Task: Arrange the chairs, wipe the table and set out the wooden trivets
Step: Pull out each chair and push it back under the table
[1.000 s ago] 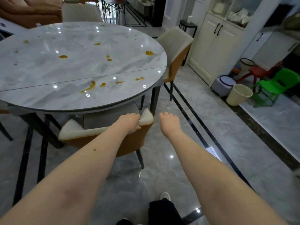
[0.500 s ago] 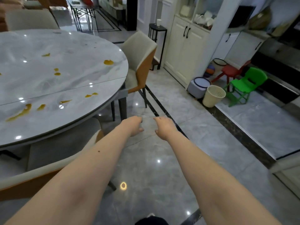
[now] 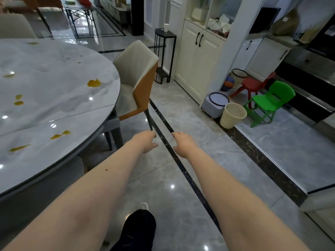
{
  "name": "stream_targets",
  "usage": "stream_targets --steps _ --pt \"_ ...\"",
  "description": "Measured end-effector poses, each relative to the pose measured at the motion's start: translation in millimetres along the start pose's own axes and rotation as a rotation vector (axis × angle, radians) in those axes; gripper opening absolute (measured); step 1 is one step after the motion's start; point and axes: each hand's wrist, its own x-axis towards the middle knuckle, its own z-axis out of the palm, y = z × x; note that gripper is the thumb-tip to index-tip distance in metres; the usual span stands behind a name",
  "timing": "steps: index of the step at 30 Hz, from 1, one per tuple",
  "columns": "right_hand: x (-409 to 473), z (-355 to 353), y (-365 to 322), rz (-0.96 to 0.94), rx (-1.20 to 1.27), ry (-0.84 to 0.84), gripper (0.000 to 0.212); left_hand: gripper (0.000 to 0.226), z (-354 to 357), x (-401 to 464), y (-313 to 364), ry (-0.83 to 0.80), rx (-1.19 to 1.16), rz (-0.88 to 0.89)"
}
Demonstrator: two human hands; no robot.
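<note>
Both arms extended over the grey floor (image 3: 163, 178). Left hand (image 3: 146, 142) empty, fingers loosely curled; right hand (image 3: 183, 144) empty, likewise half-curled. Hands side by side, apart, touching nothing. Beige-and-orange chair (image 3: 137, 82) at 12 o'clock from the hands, seat tucked against the edge of the round marble table (image 3: 54, 105). Table at 10 o'clock, top spotted with orange spills (image 3: 93, 83). Cream bin (image 3: 233, 115) at 2 o'clock, beside green child's chair (image 3: 270, 104).

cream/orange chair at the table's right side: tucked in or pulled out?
Pulled out. The chair stands turned at an angle, most of its seat outside the table edge. Both hands, left hand and right hand, are empty, short of it.
</note>
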Motion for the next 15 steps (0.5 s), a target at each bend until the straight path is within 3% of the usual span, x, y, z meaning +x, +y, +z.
stream_targets --steps 3,8,15 --pt "47 -15 13 0.005 0.013 -0.011 0.047 0.05 -16 54 0 -0.01 -0.004 0.007" --pt "135 -62 37 0.032 0.005 -0.049 0.059 0.049 -59 156 1 -0.082 -0.013 0.02" --pt "237 -105 79 0.058 0.028 -0.024 0.057 0.047 -103 273 6 -0.03 0.069 0.06"
